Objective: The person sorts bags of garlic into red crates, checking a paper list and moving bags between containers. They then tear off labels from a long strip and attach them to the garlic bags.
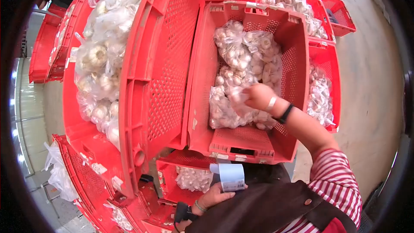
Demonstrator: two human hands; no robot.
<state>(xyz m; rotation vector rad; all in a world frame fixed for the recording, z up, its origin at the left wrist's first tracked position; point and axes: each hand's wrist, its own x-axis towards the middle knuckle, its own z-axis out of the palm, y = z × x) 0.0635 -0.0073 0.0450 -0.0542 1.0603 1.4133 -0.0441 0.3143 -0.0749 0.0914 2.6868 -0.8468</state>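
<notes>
While the left hand point(215, 197) grips the label roll point(231, 174) well apart, the right hand point(259, 97) is nearer the garlic bag point(222, 113), which lies left of and below its curled fingers, their grip on it impossible to tell.

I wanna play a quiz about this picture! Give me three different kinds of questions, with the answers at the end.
1. True or false: the left hand is holding a spoon.
2. The right hand reaches into the big middle crate. What colour is that crate?
A) green
B) red
C) yellow
3. Fill the gap: the right sleeve has red and ____ stripes.

Key:
1. False; it holds a pale blue roll with printed labels.
2. B
3. white
</notes>
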